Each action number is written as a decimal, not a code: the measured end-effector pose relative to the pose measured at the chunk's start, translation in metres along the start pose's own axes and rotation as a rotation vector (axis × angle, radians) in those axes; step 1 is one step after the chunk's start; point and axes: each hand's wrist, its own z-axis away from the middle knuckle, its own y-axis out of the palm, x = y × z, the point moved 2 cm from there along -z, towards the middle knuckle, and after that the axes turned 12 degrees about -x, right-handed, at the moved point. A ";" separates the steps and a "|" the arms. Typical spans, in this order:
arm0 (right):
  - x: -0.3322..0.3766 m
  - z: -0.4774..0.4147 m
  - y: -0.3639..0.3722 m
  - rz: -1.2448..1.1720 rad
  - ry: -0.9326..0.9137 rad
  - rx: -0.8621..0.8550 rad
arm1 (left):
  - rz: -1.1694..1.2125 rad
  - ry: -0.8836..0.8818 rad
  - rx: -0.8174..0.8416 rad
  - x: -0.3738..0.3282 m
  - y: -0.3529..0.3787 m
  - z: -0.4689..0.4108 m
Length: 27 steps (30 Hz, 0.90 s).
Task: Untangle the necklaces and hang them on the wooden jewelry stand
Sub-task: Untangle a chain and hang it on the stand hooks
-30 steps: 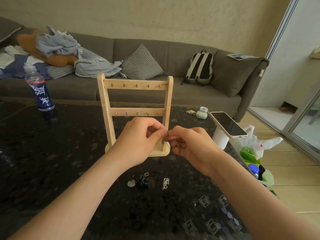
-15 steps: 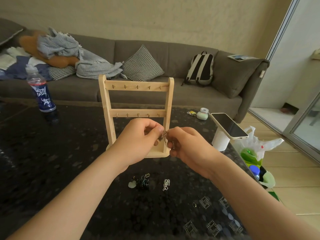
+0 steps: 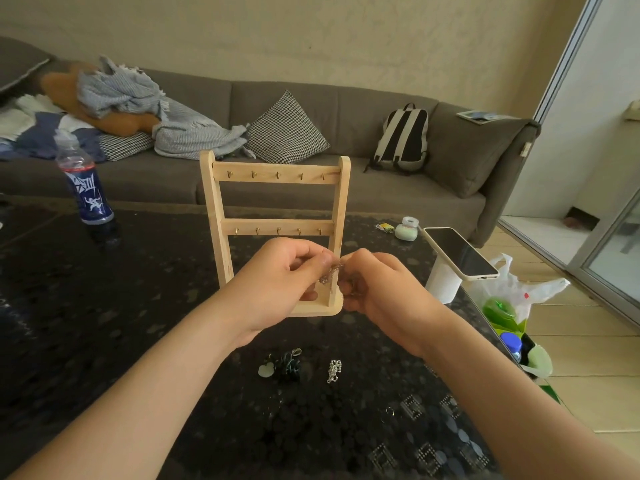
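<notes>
both hands, left hand (image 3: 277, 282) and right hand (image 3: 377, 289), pinch a thin tangled silver chain necklace (image 3: 330, 271) before the pale wooden jewelry stand (image 3: 277, 202); better to tease loops apart gently, never yanking.

The chain (image 3: 330, 273) pinched between the left hand (image 3: 277, 282) and right hand (image 3: 377, 289) is a blurred knot, and its links and number of strands cannot be told. The hands hide most of the stand's (image 3: 277, 176) base. Both forearms run off the bottom edge. The dark clump (image 3: 289, 363) nearer the camera is too small to make out. The sofa (image 3: 173, 174) is cut off at the left edge.
</notes>
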 end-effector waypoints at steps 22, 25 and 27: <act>0.008 0.012 0.002 -0.047 -0.094 0.030 | -0.074 0.009 -0.007 -0.005 -0.002 0.001; 0.010 0.015 0.000 -0.110 -0.086 0.008 | -0.059 -0.002 -0.002 -0.004 -0.003 0.001; 0.010 0.016 -0.002 -0.115 -0.099 -0.002 | -0.057 0.000 -0.002 -0.003 -0.003 0.000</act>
